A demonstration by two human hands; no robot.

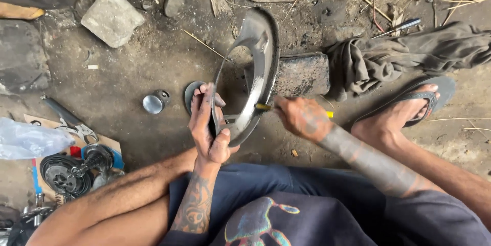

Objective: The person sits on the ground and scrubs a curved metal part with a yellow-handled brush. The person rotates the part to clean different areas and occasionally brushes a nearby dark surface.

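Seated on dirty ground, legs drawn up. Left hand (208, 126) is wrapped around the lower rim of a curved grey metal cover (254, 74), thumb on the near side and fingers on the far side, keeping it stood on edge near the middle of the ground, its upper end leaning toward the far edge. Right hand (302, 118) is clenched around a small tool with a yellow handle (329, 114); the tip meets the cover's lower inner edge, though the tool's kind is too small to tell. The cover looks like stiff sheet metal, thin-walled, with a large oval opening: likely moderate in weight, rigid, with a greasy sheen that could make it slip. Its edges may be sharp, so the rolled outer rim, where the left hand already sits, seems the safest hold; the cut opening looks a poorer place to grab. Behind it lies a dark stone block (303, 73), touching or just behind the cover. A crumpled grey rag (409, 51) lies toward the right far side, with a screwdriver (401, 26) beyond it. A small shiny metal cylinder (155, 102) sits left of the cover. Toward the left near corner, a clutch-like assembly (71, 169) rests on cardboard, pliers (76, 128) just beyond. A pale rock (112, 18) lies at the far left. A sandalled foot (404, 110) rests at right.
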